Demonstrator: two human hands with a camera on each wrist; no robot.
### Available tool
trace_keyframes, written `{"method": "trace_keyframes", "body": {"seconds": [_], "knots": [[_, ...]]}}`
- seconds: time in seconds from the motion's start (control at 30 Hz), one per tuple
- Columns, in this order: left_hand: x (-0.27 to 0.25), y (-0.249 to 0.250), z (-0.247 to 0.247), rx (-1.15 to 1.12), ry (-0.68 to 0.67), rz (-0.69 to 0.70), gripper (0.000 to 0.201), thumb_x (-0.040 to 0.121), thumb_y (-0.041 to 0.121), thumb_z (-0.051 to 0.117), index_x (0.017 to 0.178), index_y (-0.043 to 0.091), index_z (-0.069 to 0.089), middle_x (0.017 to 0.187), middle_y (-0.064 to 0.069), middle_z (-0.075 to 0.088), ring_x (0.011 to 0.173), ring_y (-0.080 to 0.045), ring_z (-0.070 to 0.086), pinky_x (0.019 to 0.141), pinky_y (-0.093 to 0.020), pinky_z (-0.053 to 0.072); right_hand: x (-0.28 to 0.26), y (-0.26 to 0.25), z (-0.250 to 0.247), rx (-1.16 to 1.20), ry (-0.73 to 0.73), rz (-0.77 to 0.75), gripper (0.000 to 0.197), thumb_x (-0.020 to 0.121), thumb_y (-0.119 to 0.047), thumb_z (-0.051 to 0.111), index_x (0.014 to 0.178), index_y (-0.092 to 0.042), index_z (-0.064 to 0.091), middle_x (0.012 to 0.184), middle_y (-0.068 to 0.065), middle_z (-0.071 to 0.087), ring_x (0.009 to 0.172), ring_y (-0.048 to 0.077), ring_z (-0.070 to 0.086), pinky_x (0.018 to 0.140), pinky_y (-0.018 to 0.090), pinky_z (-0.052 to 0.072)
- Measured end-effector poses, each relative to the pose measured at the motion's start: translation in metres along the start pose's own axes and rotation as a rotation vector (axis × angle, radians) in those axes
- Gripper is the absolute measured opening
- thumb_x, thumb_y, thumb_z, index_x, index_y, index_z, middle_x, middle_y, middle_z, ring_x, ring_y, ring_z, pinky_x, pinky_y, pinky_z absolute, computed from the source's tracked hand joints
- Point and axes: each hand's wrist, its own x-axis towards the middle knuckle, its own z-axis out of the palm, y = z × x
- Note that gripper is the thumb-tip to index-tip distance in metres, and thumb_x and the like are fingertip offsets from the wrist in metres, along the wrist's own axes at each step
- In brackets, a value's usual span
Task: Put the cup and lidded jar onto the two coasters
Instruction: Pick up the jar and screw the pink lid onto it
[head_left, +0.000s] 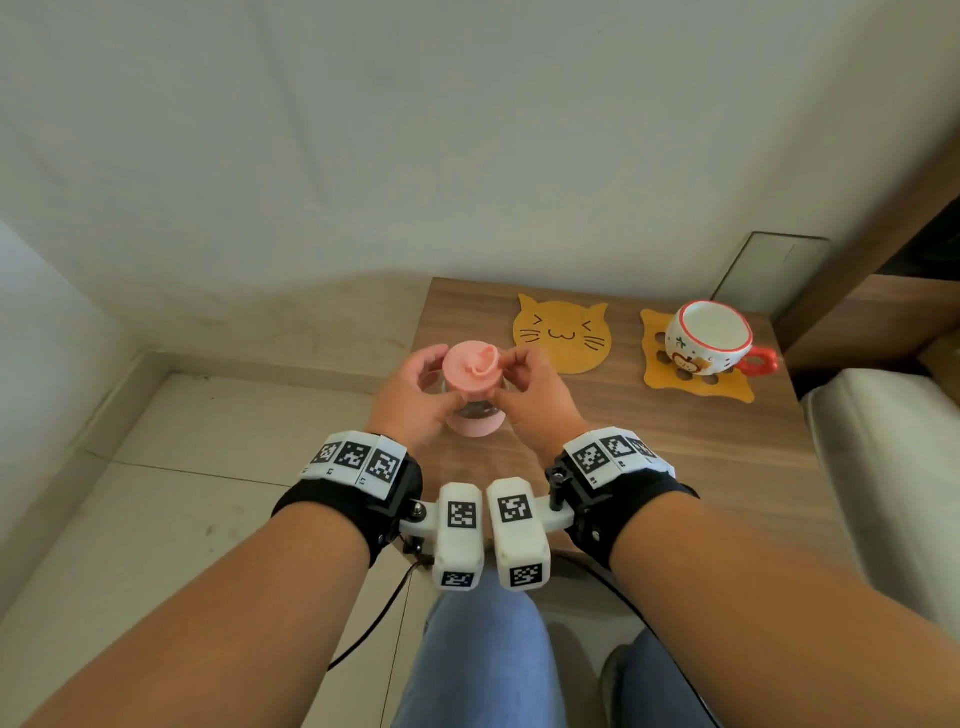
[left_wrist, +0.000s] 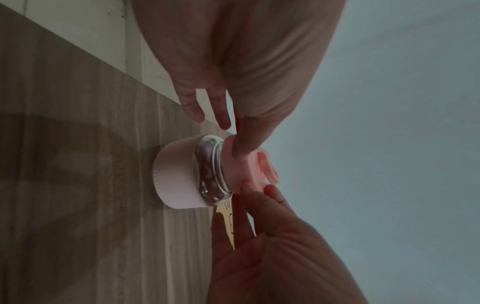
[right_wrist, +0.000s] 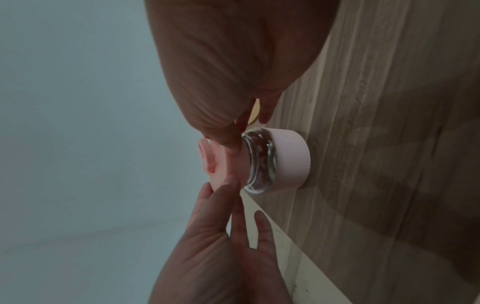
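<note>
- The white ceramic cup with a red rim, red handle and fruit print is already seated on the orange perforated square coaster, well off to the right of the right hand, so that half of the task is judged done.
- The orange cat-face coaster lies bare just beyond and to the right of the right hand; the remaining step is judged to be bringing the jar onto it.
- The small glass jar with a pink lid and a pink sleeve round its base stands between the two hands, near the surface's left edge; in both wrist views its base is seen resting on the wood, not yet lifted.
- The left hand is curled at the lid's left side, thumb and fingertips pinching the pink rim.
- The right hand is closed in the same way on the lid's right side, so the lid is gripped from both sides at once.
- Whether the lid is being tightened or merely held cannot be told.
- Small dark contents are glimpsed through the glass; what they are cannot be made out.
- The wood-grain surface is a small bedside-type top set against a plain pale wall.
- To the left of the left hand, pale floor tiles with a skirting are seen.
- To the right of the right hand, a white cushioned edge and a brown wooden frame adjoin the surface.
</note>
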Motion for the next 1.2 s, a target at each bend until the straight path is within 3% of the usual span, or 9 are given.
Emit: {"method": "trace_keyframes", "body": {"seconds": [0.13, 0.27, 0.37, 0.47, 0.6, 0.83, 1.0, 1.1, 1.2], "knots": [[0.001, -0.006, 0.001, 0.032, -0.005, 0.000, 0.071, 0.074, 0.009, 0.079, 0.138, 0.016, 0.048, 0.139, -0.003, 0.055, 0.130, -0.016, 0.049, 0.109, -0.036, 0.039, 0.001, 0.005, -0.002, -0.023, 0.004, 0.012, 0.038, 0.081, 0.001, 0.065, 0.109, -0.019, 0.048, 0.125, 0.001, 0.062, 0.122, 0.011, 0.053, 0.106, 0.031, 0.041], [0.005, -0.006, 0.003, 0.119, -0.041, 0.030, 0.085, 0.070, 0.017, 0.083, 0.144, 0.021, 0.041, 0.145, 0.001, 0.049, 0.132, -0.013, 0.046, 0.103, -0.026, 0.034, 0.002, 0.015, -0.005, -0.103, -0.042, 0.071, 0.081, 0.075, -0.001, 0.069, 0.143, -0.019, 0.030, 0.151, 0.007, 0.040, 0.139, 0.020, 0.038, 0.113, 0.039, 0.034], [0.010, -0.007, 0.007, 0.181, -0.076, 0.012, 0.098, 0.063, 0.023, 0.087, 0.146, 0.022, 0.036, 0.146, -0.001, 0.045, 0.132, -0.016, 0.044, 0.104, -0.025, 0.033, 0.003, 0.020, -0.005, -0.194, -0.107, 0.157, 0.102, 0.072, -0.010, 0.078, 0.152, -0.017, 0.015, 0.156, 0.005, 0.032, 0.140, 0.023, 0.037, 0.112, 0.038, 0.034], [0.015, -0.010, 0.011, 0.172, -0.100, -0.022, 0.109, 0.048, 0.033, 0.088, 0.143, 0.024, 0.037, 0.140, -0.002, 0.050, 0.127, -0.018, 0.050, 0.108, -0.037, 0.040, 0.008, 0.024, -0.002, -0.231, -0.144, 0.211, 0.109, 0.069, -0.016, 0.083, 0.152, -0.014, 0.013, 0.153, 0.004, 0.038, 0.135, 0.023, 0.044, 0.112, 0.040, 0.036], [0.020, -0.014, 0.012, 0.131, -0.114, -0.057, 0.092, 0.059, 0.015, 0.089, 0.136, 0.023, 0.041, 0.130, 0.000, 0.057, 0.119, -0.018, 0.055, 0.104, -0.035, 0.044, 0.013, 0.023, 0.000, -0.271, -0.145, 0.199, 0.102, 0.069, -0.023, 0.084, 0.149, -0.011, 0.021, 0.143, 0.005, 0.050, 0.128, 0.024, 0.051, 0.108, 0.041, 0.040], [0.021, -0.013, 0.011, 0.096, -0.125, -0.063, 0.082, 0.062, 0.019, 0.087, 0.131, 0.028, 0.044, 0.123, 0.003, 0.059, 0.114, -0.017, 0.057, 0.098, -0.038, 0.048, 0.015, 0.030, -0.004, -0.220, -0.143, 0.143, 0.090, 0.063, -0.028, 0.087, 0.137, -0.019, 0.036, 0.130, 0.000, 0.060, 0.118, 0.020, 0.059, 0.102, 0.040, 0.047], [0.017, -0.001, 0.013, -0.066, -0.223, -0.218, 0.071, 0.069, 0.018, 0.084, 0.125, 0.035, 0.045, 0.122, 0.005, 0.057, 0.114, -0.021, 0.059, 0.086, -0.045, 0.058, 0.012, 0.034, -0.021, -0.148, -0.154, 0.099, 0.085, 0.064, -0.014, 0.087, 0.128, -0.021, 0.032, 0.119, -0.003, 0.056, 0.111, 0.018, 0.059, 0.097, 0.037, 0.051], [0.015, 0.010, 0.020, -0.106, -0.248, -0.213, 0.070, 0.067, 0.015, 0.085, 0.125, 0.031, 0.049, 0.121, 0.000, 0.060, 0.111, -0.024, 0.062, 0.083, -0.048, 0.058, 0.009, 0.032, -0.025, -0.175, -0.119, 0.041, 0.101, 0.051, -0.018, 0.089, 0.134, -0.026, 0.032, 0.125, 0.000, 0.048, 0.116, 0.018, 0.053, 0.097, 0.038, 0.051], [0.015, 0.017, 0.027, -0.059, -0.263, -0.187, 0.071, 0.065, 0.015, 0.086, 0.126, 0.027, 0.051, 0.117, -0.001, 0.063, 0.106, -0.023, 0.063, 0.077, -0.041, 0.061, 0.006, 0.031, -0.029, -0.196, -0.059, 0.014, 0.102, 0.048, -0.021, 0.089, 0.135, -0.027, 0.036, 0.132, 0.004, 0.042, 0.119, 0.021, 0.050, 0.099, 0.043, 0.049]]}}
